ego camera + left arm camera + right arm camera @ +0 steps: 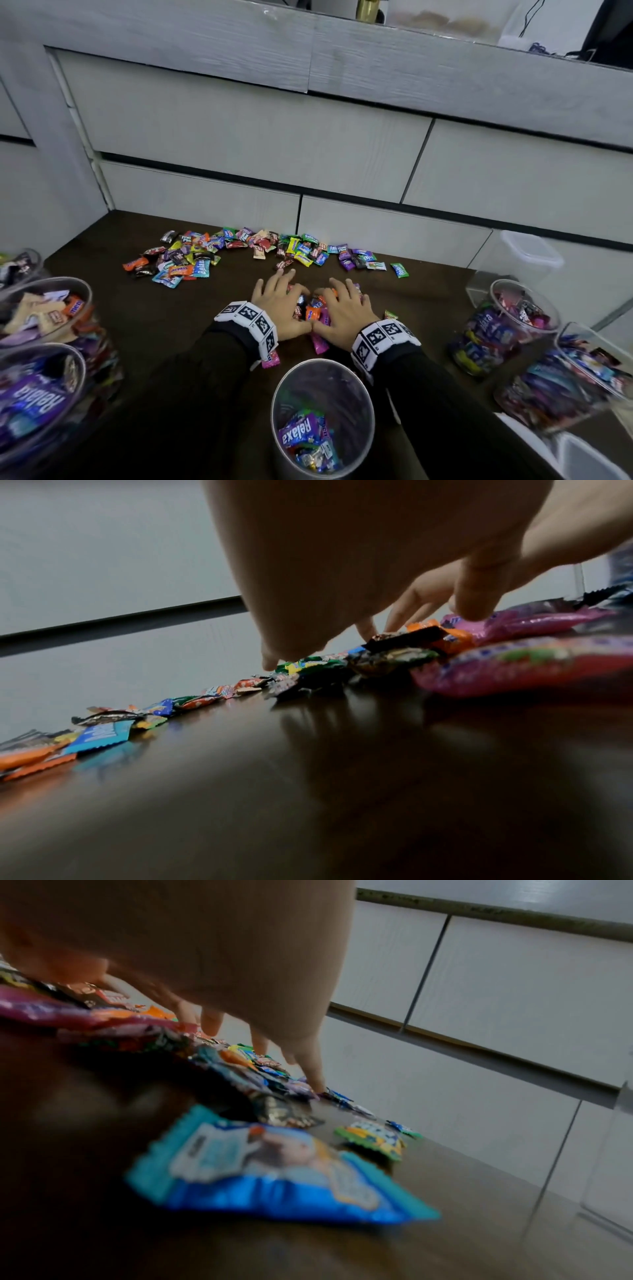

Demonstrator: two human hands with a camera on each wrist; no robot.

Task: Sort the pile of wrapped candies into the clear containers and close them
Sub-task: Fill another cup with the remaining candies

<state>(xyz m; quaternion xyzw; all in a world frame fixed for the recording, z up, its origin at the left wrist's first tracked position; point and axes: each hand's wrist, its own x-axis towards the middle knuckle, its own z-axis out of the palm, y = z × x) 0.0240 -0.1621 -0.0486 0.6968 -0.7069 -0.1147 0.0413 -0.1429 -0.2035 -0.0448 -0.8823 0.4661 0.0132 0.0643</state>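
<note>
Both my hands cupping a small heap of candies on the dark tabletop

My left hand (279, 306) and right hand (346, 308) lie spread, thumbs touching, fingers resting around the colourful wrapped candies (313, 306); the scattered pile of wrapped sweets (239, 251) lies farther off, and the open clear round container (322, 416) stands near me, partly filled

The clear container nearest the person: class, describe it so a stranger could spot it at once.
On the dark table, look just below the two hands, between the black sleeves. The open container there is only bottom-filled, a purple Relaxa wrapper on top; its neighbours are nearly full.
</note>
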